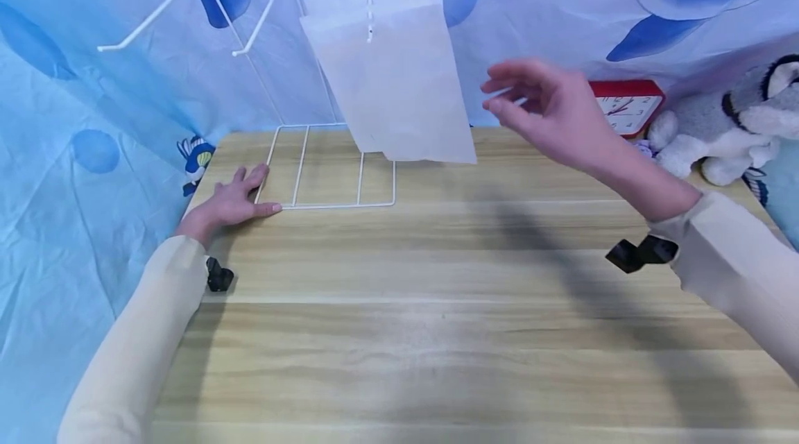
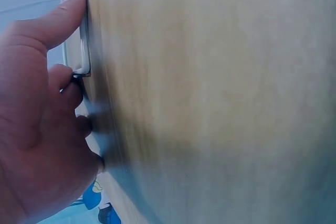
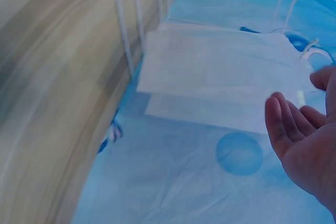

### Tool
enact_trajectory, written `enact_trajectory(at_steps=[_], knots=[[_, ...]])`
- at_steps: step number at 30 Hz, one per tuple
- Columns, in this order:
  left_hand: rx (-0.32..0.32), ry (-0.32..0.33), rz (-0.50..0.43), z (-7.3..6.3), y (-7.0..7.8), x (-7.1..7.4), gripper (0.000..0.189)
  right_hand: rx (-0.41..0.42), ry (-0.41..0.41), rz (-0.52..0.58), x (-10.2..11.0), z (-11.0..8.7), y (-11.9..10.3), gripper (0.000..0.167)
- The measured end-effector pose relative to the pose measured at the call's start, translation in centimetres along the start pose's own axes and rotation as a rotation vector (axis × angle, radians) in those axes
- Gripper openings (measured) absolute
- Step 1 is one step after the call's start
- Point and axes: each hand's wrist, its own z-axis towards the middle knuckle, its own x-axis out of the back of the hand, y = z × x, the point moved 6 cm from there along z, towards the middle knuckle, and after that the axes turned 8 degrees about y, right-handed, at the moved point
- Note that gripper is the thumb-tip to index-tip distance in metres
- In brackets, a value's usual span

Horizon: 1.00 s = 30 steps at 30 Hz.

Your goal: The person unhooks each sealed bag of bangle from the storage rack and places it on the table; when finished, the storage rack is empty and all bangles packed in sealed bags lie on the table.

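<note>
A white wire rack (image 1: pixel 337 207) stands at the back left of the table, its base frame flat on the wood. Three hooked arms rise from it; two of them, the left hook (image 1: pixel 148 14) and the middle hook (image 1: pixel 265 10), carry nothing. From the right hook hang overlapping white paper sheets (image 1: pixel 399 83), their top edges staggered. My left hand (image 1: pixel 234 201) rests with spread fingers on the rack's front left corner, thumb along the front bar. My right hand (image 1: pixel 555 107) is raised in the air to the right of the sheets, fingers loosely bent, holding nothing.
A red square clock (image 1: pixel 657 107) and a grey-and-white plush dog (image 1: pixel 749 118) sit at the back right, behind my right forearm. Blue patterned cloth (image 1: pixel 543 14) hangs behind and left of the wooden table (image 1: pixel 437 305).
</note>
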Motion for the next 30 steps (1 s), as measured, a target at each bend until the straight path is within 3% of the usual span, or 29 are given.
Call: enact_trajectory(at_steps=[5,10,19,25,30], knots=[[-0.012,-0.006,0.003,0.2,0.7,0.5,0.1,0.01,0.107,0.078,-0.2,2.1,-1.1,0.032],[0.0,-0.003,0.008,0.1,0.6,0.3,0.1,0.003,0.137,0.163,-1.4,3.6,-1.7,0.031],[0.02,0.001,0.007,-0.4,0.6,0.1,0.1,-0.081,0.085,0.288,-3.8,5.6,-1.5,0.044],[0.015,0.002,0.018,-0.5,0.5,-0.1,0.098,-0.106,0.047,0.379,-4.9,6.7,-1.2,0.041],[0.015,0.009,0.013,-0.4,0.5,0.0,0.097,-0.102,0.039,0.375,-5.2,7.0,-1.4,0.04]])
